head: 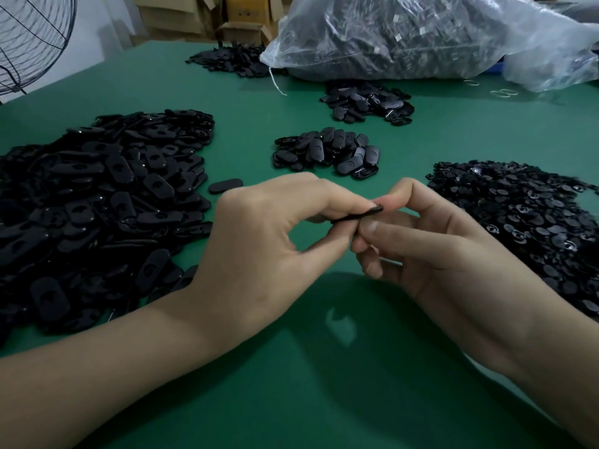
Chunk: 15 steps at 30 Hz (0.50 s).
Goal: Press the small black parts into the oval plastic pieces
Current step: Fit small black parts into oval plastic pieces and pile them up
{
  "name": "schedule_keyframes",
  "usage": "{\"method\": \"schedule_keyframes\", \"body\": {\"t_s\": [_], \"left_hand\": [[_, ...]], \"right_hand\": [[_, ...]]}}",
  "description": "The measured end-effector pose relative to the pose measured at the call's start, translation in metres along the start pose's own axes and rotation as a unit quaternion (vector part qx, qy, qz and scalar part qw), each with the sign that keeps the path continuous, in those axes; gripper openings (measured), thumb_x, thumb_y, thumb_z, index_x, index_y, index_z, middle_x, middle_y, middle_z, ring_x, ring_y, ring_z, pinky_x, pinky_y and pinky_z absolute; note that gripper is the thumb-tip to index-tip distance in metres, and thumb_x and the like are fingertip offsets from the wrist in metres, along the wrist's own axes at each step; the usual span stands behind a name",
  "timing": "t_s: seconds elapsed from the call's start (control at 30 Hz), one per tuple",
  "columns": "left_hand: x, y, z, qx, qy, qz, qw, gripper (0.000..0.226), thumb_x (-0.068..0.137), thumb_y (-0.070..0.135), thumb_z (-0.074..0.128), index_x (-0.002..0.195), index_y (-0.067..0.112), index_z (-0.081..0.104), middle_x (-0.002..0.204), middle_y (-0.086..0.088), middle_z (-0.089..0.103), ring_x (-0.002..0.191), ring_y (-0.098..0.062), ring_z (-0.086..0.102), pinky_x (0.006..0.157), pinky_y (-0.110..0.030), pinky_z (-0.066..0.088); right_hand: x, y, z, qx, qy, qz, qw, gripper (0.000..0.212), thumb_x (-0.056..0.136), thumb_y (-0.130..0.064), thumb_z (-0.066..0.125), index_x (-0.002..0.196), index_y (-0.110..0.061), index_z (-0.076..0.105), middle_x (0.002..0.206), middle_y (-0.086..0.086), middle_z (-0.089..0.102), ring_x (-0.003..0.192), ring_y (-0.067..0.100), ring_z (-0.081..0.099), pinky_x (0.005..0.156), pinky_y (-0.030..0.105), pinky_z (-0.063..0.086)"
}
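Head cam looking down at a green table (291, 384), with both hands meeting in the middle of the shot. The left hand (269, 228) has a thin black oval piece (358, 214) pinched between thumb and forefinger. You're seeing the piece edge-on, so it's basically a dark sliver. The right hand (437, 251) has its fingers curled in around the other end of that same piece, so both hands are gripping it. Honestly can't tell if a small part is seated in it, since the fingers cover most of it. Off to the left, right beside the left wrist, is a big pile of oval pieces (97, 205), with one loose oval (225, 186) lying flat just off its edge. On the right side, near the right hand, there's a heap of small black parts (518, 222), rounder and shinier looking. Past the hands sits a smaller stack of ovals (327, 153), then another little heap (368, 103) behind it. At the far edge there's a huge clear plastic bag (421, 34) stuffed with dark pieces. A wire fan guard (32, 37) pokes in top left, and some cardboard boxes (240, 14) are at the back.
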<state>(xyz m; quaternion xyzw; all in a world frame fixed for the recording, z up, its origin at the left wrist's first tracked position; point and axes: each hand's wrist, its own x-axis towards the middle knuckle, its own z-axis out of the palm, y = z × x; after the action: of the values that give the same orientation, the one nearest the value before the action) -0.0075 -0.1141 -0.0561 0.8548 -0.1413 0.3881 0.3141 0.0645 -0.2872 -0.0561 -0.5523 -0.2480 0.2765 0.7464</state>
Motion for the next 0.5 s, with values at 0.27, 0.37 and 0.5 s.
{"method": "schedule_keyframes", "body": {"t_s": [0.27,0.37,0.5], "left_hand": [[0.002,-0.006,0.005,-0.165,-0.039,-0.156,0.973,0.02,0.085,0.003,0.078,0.092,0.022,0.077,0.083,0.009,0.079,0.08,-0.005,0.076,0.079,-0.017,0.058],[0.001,-0.01,0.006,-0.212,-0.069,-0.209,0.952,0.018,0.087,0.006,0.077,0.094,0.023,0.076,0.082,0.004,0.079,0.079,-0.011,0.077,0.079,-0.023,0.059],[0.003,-0.012,0.005,-0.188,-0.109,-0.223,0.95,0.029,0.089,0.008,0.076,0.112,0.026,0.071,0.078,0.006,0.073,0.075,-0.011,0.074,0.077,-0.026,0.06]], "right_hand": [[0.002,-0.003,-0.004,-0.228,0.034,-0.112,0.967,0.01,0.093,-0.011,0.068,0.085,-0.01,0.062,0.081,0.009,0.076,0.065,0.021,0.069,0.066,0.027,0.055],[0.003,-0.001,-0.006,-0.263,0.048,-0.113,0.957,0.013,0.096,-0.015,0.066,0.086,-0.007,0.064,0.078,0.007,0.075,0.064,0.022,0.07,0.065,0.027,0.056],[0.004,0.0,-0.007,-0.249,0.059,-0.073,0.964,0.015,0.098,-0.015,0.062,0.088,-0.005,0.067,0.074,0.009,0.073,0.06,0.023,0.067,0.062,0.026,0.054]]}}
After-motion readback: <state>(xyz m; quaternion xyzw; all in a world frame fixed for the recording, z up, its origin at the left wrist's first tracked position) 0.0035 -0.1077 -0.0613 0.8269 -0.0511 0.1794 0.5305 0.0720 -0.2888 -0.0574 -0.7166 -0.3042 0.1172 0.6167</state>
